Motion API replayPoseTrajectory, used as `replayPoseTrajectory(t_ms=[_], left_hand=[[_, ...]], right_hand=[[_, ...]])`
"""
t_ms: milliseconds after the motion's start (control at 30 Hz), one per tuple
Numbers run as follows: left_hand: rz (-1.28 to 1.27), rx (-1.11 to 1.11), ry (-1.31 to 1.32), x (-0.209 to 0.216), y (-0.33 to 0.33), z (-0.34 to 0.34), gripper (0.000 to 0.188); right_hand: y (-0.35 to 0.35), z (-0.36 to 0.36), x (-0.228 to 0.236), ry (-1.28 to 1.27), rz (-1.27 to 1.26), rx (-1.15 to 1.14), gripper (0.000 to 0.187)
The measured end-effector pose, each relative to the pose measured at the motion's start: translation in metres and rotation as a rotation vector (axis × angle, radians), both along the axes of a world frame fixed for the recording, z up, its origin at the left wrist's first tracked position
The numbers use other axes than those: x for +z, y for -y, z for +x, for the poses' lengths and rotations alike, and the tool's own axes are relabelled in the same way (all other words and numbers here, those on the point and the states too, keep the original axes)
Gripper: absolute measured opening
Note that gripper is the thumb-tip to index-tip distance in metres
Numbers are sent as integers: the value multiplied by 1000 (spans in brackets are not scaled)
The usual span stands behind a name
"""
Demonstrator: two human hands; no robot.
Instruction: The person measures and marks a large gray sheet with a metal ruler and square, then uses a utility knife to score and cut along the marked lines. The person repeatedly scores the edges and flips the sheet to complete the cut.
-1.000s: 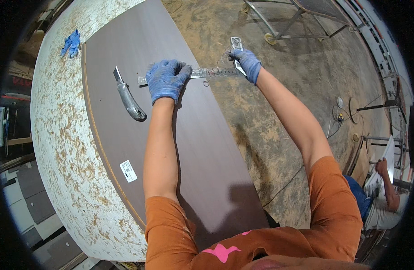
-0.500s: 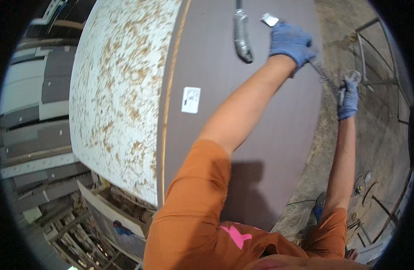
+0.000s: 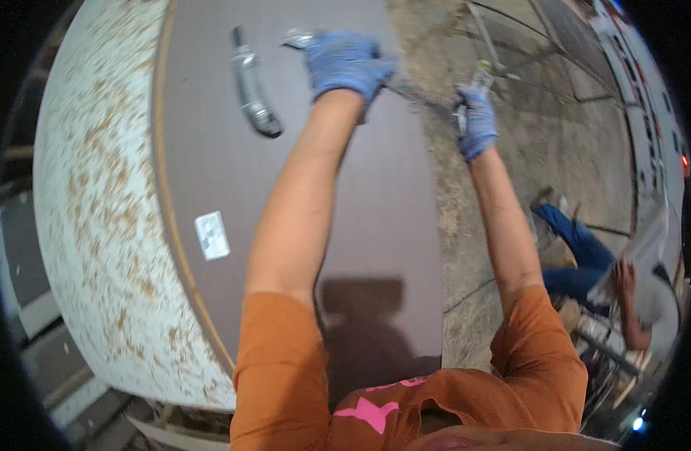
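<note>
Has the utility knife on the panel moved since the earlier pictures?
No, the knife keeps its place on the panel, beyond the white label; the camera view shifted.

Blue on both hands! The left hand (image 3: 344, 66) wears a soft fabric glove, darker toward the fingers, cuff finishing at the wrist, and the right hand (image 3: 477, 124) has its match in blue. Bare forearms (image 3: 297, 199) next, then up to the short sleeves: left sleeve (image 3: 278, 368) rusty orange, right sleeve (image 3: 539, 338) the same, and look at those creases! Onto the shirt (image 3: 477, 392), orange again, with a bright pink print (image 3: 370, 415), all pointed lobes, a smaller pink patch (image 3: 398, 385) just above, and a curved neckline (image 3: 434, 400).
</note>
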State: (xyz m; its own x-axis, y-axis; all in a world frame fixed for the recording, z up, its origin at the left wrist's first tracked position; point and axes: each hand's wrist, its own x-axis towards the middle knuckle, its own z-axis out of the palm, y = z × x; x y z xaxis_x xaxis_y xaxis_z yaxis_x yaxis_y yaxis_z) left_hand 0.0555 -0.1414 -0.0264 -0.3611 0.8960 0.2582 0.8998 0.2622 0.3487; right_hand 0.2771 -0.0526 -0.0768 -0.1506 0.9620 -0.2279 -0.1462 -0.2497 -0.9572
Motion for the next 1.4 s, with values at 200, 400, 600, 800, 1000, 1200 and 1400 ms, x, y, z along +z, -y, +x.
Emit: replayPoseTrajectory(t_ms=[200,400,600,800,1000,1200,1400], left_hand=[[32,30,-71,-6,-2,5,41],[-127,-6,64,20,22,15,37],[109,-119,24,-4,40,21,31],[9,-66,-76,-2,35,19,38],[222,-230,78,3,82,55,30],[70,-145,-31,0,72,44,36],[56,-119,90,6,94,49,33]], right_hand=[[40,-15,0,-115,-53,-141,9],[35,-14,-7,-80,44,-52,15],[30,24,-6,13,-30,16,14],[91,-15,8,-73,-71,-162,12],[78,35,8,-116,-72,16,11],[115,14,-3,-123,48,-115,24],[117,10,1,-139,-169,-17,23]])
